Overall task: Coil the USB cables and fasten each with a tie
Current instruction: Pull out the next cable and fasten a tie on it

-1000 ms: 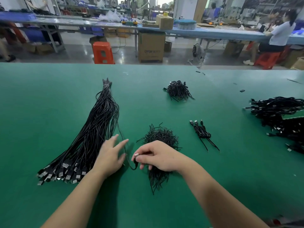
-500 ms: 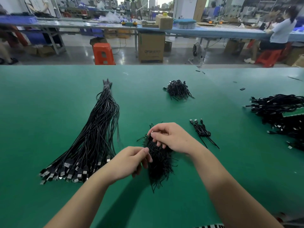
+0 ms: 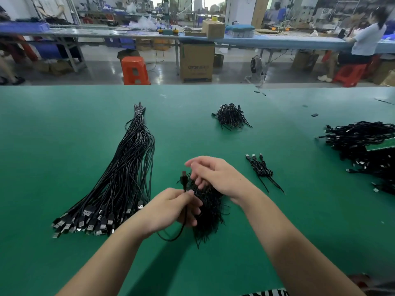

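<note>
Step in hand looks like start of coiling one cable; left hand (image 3: pixel 171 208) pinches a USB cable (image 3: pixel 184 182) just below its plug, plug end pointing up, rest of it drooping in a loop onto the tabletop (image 3: pixel 64 129); right hand (image 3: pixel 215 176) hovers over the tie pile (image 3: pixel 208 212), fingers loosely spread, grasping nothing I can see. Uncoiled cable bundle (image 3: pixel 124 178) lies just left; finished coils (image 3: pixel 259 167) to the right. Next, prob: right hand takes the slack and winds loops, then pulls one tie. Writing: cardboard box (image 3: pixel 197 60) has print, too blurred to read.
</note>
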Available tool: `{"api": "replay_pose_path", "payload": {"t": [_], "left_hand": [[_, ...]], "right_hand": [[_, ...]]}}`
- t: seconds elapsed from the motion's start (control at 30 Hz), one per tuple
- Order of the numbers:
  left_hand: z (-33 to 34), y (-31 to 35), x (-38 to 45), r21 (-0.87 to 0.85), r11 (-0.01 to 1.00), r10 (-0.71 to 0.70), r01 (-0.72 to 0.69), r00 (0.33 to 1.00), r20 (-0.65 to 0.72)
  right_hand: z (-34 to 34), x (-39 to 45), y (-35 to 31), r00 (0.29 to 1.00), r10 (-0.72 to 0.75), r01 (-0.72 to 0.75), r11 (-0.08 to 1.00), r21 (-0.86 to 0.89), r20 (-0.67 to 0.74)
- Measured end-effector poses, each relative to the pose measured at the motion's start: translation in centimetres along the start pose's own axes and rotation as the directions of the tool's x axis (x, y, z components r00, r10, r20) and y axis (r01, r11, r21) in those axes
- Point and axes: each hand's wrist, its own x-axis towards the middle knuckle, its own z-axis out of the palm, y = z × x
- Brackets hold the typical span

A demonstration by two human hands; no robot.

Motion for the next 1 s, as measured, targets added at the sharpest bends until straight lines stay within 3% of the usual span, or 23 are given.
{"api": "replay_pose_path", "payload": {"t": [0.07,0.17,0.27,0.37,0.43,0.57,0.67,0.77,0.83,0.9,1.0], "left_hand": [[-0.8,0.6,0.0,0.071,0.983,0.177,-0.168,0.975,-0.138],[-2.2,1.4,-0.1,0.003,0.932,0.351,-0.362,0.902,-0.250],[-3.5,2.1,0.3,-0.290,0.855,0.340,-0.431,0.886,-0.316],[-4.4,3.3,0.4,-0.549,0.744,0.275,-0.381,0.923,-0.269],[-4.7,3.5,0.2,-0.611,0.718,0.262,-0.333,0.943,-0.206],[-4.6,2.5,0.4,-0.522,0.775,0.274,-0.357,0.933,-0.233],[-4.6,1.5,0.4,-0.187,0.900,0.330,-0.393,0.897,-0.296],[-4.4,0.7,0.5,0.065,0.929,0.369,-0.365,0.891,-0.266],[-4.1,0.5,0.6,0.044,0.938,0.344,-0.344,0.908,-0.238],[-4.0,0.6,0.7,-0.052,0.934,0.336,-0.353,0.920,-0.203],[-4.2,0.2,0.8,-0.053,0.925,0.367,-0.377,0.920,-0.139]], "right_hand": [[1.3,-0.1,0.7,0.994,0.078,-0.069,0.991,0.111,-0.074],[4.0,-0.7,2.3,0.989,0.041,-0.078,0.961,0.264,0.144],[6.3,-1.6,2.7,0.953,0.086,-0.216,0.865,0.453,0.289],[7.8,-2.3,3.1,0.945,0.140,-0.260,0.871,0.417,0.297],[8.0,-2.8,3.4,0.921,0.185,-0.317,0.867,0.385,0.342],[7.5,-3.3,3.1,0.898,0.264,-0.343,0.921,0.186,0.352],[7.1,-2.8,2.7,0.952,0.224,-0.236,0.971,0.035,0.211],[6.3,-2.4,1.7,0.985,0.107,-0.136,0.964,0.227,0.134],[5.9,-2.2,0.7,0.990,0.009,-0.060,0.932,0.357,0.143],[5.7,-2.2,0.1,0.993,-0.067,0.029,0.940,0.340,0.100],[5.7,-2.0,0.2,0.991,-0.102,0.068,0.943,0.326,0.088]]}}
